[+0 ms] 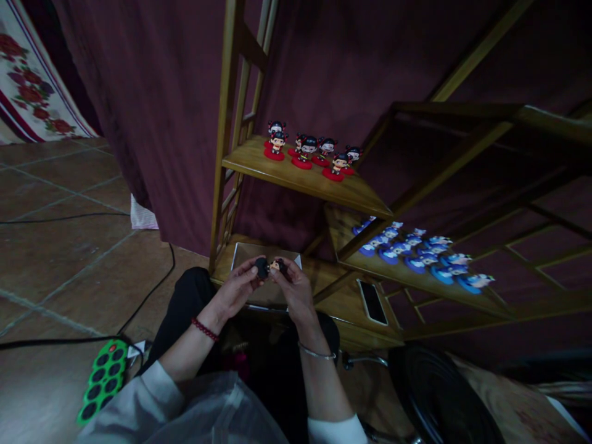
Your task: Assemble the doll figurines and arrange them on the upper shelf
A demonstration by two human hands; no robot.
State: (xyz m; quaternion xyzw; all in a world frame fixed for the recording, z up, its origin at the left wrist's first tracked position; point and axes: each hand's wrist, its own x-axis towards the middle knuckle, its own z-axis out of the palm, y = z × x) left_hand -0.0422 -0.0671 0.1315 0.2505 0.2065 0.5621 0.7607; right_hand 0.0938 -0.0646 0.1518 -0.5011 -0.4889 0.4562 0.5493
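My left hand (pixel 238 287) is closed on a small black piece (pixel 261 267), which looks like a figurine's base. Fingers of my right hand (pixel 296 290) pinch a small figurine (pixel 276 265) with dark hair and a light face. The two pieces meet or nearly meet between my hands; whether they are joined I cannot tell. Below and behind them, a shallow white-rimmed box (pixel 292 254) rests on the low wooden shelf. Its contents are mostly hidden by my hands.
Several red-based figurines (pixel 302 161) stand on the upper shelf (pixel 296 179). Blue-and-white figurines (pixel 416 262) fill a lower shelf to the right. A phone (pixel 372 302) lies on the bottom board. On the floor at left are a green power strip (pixel 104 376) and cables; a black stool (pixel 439 394) stands right.
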